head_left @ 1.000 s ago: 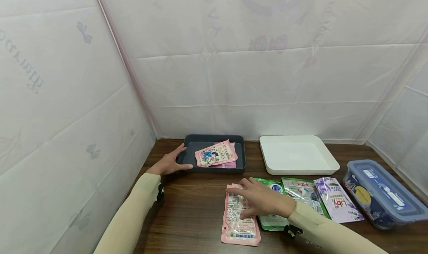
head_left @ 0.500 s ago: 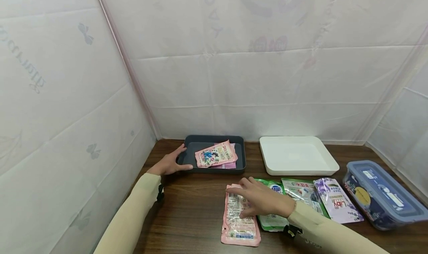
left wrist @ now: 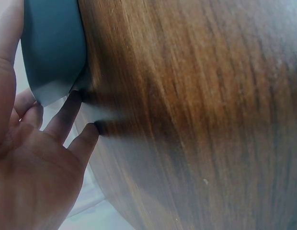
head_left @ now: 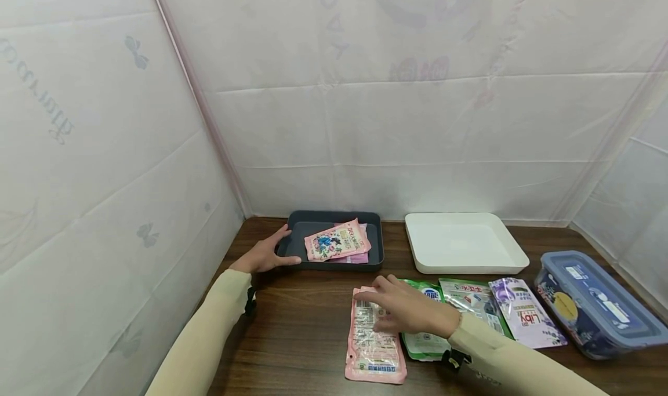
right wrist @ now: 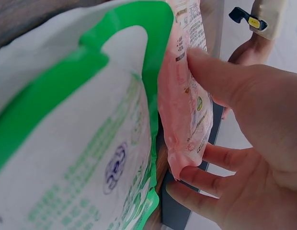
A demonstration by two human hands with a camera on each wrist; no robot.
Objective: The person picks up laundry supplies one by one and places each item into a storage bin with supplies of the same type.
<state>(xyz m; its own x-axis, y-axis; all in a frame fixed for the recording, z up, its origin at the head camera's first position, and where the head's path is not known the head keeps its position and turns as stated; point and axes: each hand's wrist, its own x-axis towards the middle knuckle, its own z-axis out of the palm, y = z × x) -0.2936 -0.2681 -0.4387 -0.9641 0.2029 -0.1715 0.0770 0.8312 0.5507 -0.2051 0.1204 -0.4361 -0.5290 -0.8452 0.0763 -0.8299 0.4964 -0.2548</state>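
Right grip [head_left: 409,309] apparently touches the nearer pink pouch [head_left: 373,352].

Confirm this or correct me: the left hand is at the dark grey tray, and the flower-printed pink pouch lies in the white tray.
Wrong tray: the flower-printed pink pouch lies in the dark grey tray, not the white tray, as the head view shows. The left hand is indeed at that tray.

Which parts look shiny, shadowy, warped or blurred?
Head view: glare on the flat pink plastic pouch; left wrist view: dark shadows beside the left hand, and the edge of the brown wooden tabletop looks bowed; right wrist view: softly blurred print on the white, green-edged plastic pouch.
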